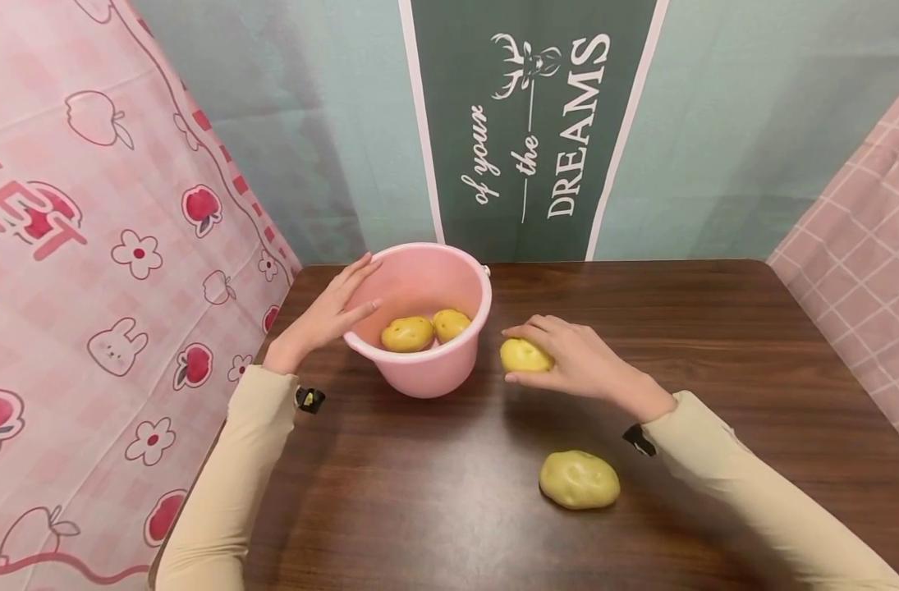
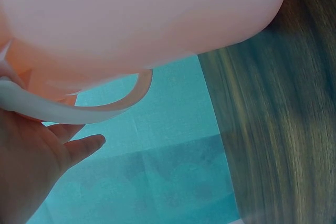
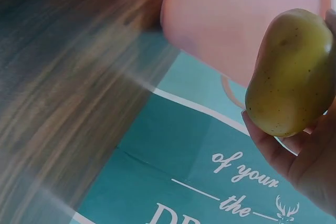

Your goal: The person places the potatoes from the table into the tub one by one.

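My left hand (image 1: 329, 310) rests at the left rim of a pink bucket (image 1: 427, 373), its fingers stretched along the rim and its thumb over the opening. In the left wrist view, part of this hand (image 2: 39, 150) shows behind the bucket's curved handle (image 2: 94, 113). Two yellow potatoes (image 1: 408, 334) lie inside the bucket. Right of the bucket, my right hand (image 1: 578, 357) grips another potato (image 1: 523, 355) between thumb and fingers. The right wrist view shows this potato (image 3: 291, 74) large, with the bucket (image 3: 226, 19) behind it.
One more potato (image 1: 579, 479), greenish yellow, lies on the dark wooden table (image 1: 419, 492) nearer to me. A pink printed cloth (image 1: 124, 287) hangs at the left, a teal and green one (image 1: 331, 123) behind the table, and a pink checked one (image 1: 863, 238) at the right.
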### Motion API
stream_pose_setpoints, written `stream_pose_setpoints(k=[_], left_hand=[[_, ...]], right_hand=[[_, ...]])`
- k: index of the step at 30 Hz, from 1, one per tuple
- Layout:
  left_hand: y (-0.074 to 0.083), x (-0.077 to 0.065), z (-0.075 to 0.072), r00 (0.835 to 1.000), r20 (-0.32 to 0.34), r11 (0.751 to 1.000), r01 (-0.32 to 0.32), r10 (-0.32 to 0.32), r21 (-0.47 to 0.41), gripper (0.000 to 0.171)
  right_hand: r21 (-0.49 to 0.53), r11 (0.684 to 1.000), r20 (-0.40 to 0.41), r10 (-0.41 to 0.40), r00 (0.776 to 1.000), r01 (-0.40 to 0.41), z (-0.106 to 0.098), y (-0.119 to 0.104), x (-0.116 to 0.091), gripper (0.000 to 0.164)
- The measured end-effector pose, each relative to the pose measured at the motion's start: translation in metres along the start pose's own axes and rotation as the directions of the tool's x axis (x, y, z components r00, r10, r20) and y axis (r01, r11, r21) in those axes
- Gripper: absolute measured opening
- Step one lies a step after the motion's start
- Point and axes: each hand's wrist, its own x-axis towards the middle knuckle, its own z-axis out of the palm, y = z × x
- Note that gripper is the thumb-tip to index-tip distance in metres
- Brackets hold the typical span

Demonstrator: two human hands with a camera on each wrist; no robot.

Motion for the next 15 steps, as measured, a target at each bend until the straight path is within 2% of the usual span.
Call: stream_pose_setpoints(k=[15], left_hand=[[0.0007, 0.0007, -0.0001, 1.0, -0.001, 1.0, -0.007, 0.007, 0.0, 0.064]], right_hand=[[0.006, 1.0, -0.01, -0.009, 1.0, 0.009, -0.0091, -0.005, 0.0104, 0.062]])
